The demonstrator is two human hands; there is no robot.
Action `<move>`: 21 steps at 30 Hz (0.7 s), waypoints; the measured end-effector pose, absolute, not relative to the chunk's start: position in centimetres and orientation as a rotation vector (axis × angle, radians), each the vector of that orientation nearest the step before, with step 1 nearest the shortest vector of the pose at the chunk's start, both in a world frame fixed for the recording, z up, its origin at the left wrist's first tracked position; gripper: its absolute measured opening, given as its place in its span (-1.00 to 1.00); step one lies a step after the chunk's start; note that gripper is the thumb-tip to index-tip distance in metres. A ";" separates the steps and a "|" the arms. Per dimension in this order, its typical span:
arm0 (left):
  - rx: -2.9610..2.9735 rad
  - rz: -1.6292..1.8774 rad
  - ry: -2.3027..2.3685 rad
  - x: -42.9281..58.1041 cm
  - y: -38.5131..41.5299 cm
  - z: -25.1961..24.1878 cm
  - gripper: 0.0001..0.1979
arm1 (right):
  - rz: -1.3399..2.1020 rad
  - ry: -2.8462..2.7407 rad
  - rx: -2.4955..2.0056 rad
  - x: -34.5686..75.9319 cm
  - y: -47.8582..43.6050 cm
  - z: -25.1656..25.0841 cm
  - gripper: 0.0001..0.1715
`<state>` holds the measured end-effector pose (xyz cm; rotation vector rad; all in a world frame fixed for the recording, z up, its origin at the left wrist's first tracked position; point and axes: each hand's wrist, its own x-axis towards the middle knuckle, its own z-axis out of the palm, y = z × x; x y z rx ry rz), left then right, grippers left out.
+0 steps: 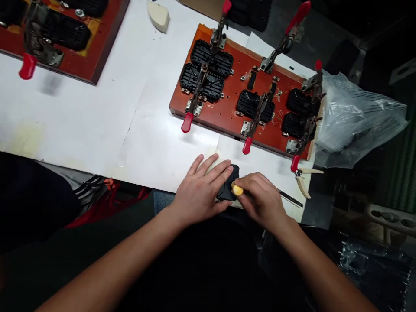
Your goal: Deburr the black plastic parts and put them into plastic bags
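Note:
A black plastic cover (231,186) lies at the front edge of the white table. My left hand (204,186) rests flat across its left side, fingers spread. My right hand (261,197) is closed in a pinch on a small yellow piece (238,189) against the cover's right side. Only the rounded yellow end shows, so its exact kind is unclear. Just right of that hand lies a thin dark pen-like tool (290,198). Beyond it are cutting pliers (303,182) with cream handles.
Behind my hands stands a reddish-brown fixture board (224,106) with black parts and red-handled toggle clamps. A second such board (82,71) is at upper left, near a cream wedge-shaped block (158,16). A clear plastic bag (357,117) sits at right, on the white tabletop (81,125).

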<state>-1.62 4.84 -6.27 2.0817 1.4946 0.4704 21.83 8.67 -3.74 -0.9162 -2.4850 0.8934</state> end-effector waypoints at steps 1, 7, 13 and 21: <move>2.084 0.470 1.489 -1.6 4.8 -6.2 -0.22 | 0.897 -2.468 -0.928 21.7 8.6 -3.7 -0.63; 2.076 0.487 1.469 -1.6 4.7 -6.1 -0.03 | 0.876 -2.497 -0.991 21.0 9.4 -4.1 -0.70; 2.083 0.499 1.464 -1.6 4.7 -6.4 0.04 | 0.841 -2.348 -1.168 20.2 9.4 -4.7 -0.69; 2.085 0.503 1.490 -1.6 4.6 -6.4 -0.02 | 0.776 -2.218 -1.312 19.5 10.0 -4.6 -0.79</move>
